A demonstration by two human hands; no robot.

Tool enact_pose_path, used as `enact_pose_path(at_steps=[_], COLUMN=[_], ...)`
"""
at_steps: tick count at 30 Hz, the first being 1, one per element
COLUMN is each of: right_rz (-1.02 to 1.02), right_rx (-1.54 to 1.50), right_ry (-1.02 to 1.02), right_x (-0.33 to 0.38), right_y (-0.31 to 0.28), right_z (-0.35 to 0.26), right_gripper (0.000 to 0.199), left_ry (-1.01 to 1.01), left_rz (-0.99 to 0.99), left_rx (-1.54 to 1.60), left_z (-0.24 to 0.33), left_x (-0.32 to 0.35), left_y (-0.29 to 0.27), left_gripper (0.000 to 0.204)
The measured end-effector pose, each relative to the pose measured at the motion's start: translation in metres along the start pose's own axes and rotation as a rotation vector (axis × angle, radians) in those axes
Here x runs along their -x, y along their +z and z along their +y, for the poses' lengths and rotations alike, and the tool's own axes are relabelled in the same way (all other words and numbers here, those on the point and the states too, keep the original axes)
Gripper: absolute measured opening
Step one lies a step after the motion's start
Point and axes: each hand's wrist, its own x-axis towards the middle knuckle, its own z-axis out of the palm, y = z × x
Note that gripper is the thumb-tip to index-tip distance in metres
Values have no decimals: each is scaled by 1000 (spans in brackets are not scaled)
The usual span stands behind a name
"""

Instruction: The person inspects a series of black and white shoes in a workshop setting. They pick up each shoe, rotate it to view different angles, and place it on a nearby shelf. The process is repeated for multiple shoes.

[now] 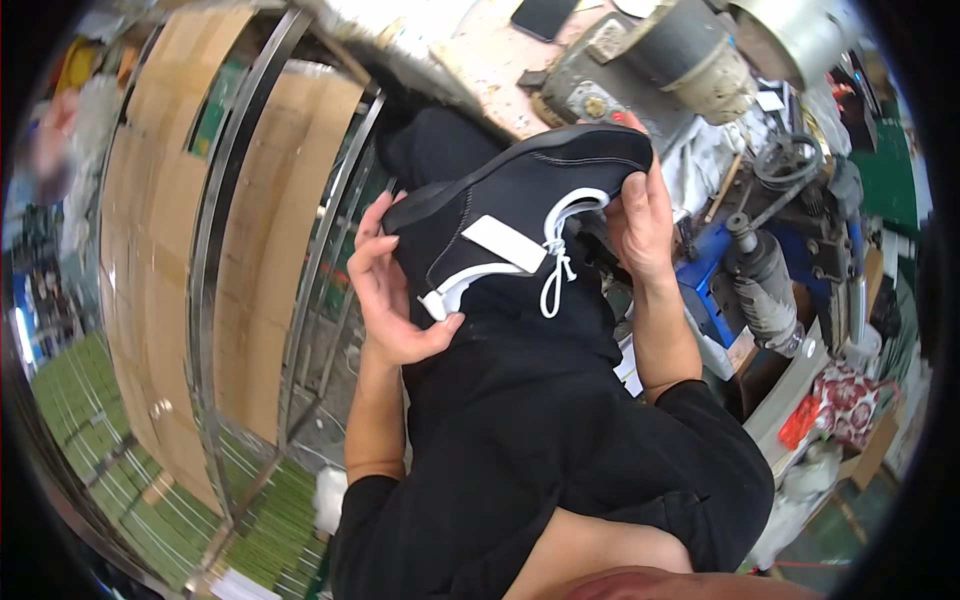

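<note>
A black shoe (515, 190) with pale stitching is held up on its side above my lap, its black sole edge toward the bench. White trim runs round its opening, a thin white lace (556, 250) is tied in a bow, and a white strip (503, 244) lies across its side. My left hand (390, 310) is closed round the heel end, thumb at the white heel tab and fingers by the sole. At the toe end, my right hand (642, 220) grips with the thumb on the upper; some of its fingers are hidden behind the shoe.
A metal rack (208, 210) with cardboard sheets (285, 240) stands close on the left. Ahead is a stained workbench (485, 75) bearing a dark phone (542, 17) and a machine (655, 60). To the right are another machine part (765, 290) and a red-and-white patterned bag (848, 400).
</note>
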Motion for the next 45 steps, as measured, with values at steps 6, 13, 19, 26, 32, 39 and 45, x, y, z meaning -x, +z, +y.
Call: enact_pose_path(at_steps=[6, 13, 19, 26, 32, 39, 45], right_rz=[-66, -251, -242, -151, -68, -249, -172], right_rx=[-114, -292, 189, 647, 1155, 2000, 1448], right_ry=[-5, 16, -167, 51, -653, -279, -603], right_x=[-7, -15, -6, 43, -37, -140, -100], right_y=[6, 32, -2, -12, 7, 54, 41], right_z=[19, 14, 31, 28, 30, 48, 54], right_gripper=[81, 79, 63, 12, 17, 31, 22], left_ry=[84, 115, -1, -241, -61, 23, 7], left_rz=[-47, -25, -158, -302, -217, -213, -171], left_rx=[-131, -286, -449, -566, -653, -574, -524], left_z=[11, 33, 49, 40, 25, 25, 13], left_x=[4, 10, 20, 40, 29, 14, 26], left_y=[-13, -28, -47, -52, -28, -25, -36], left_gripper=[99, 106, 88, 71, 65, 56, 54])
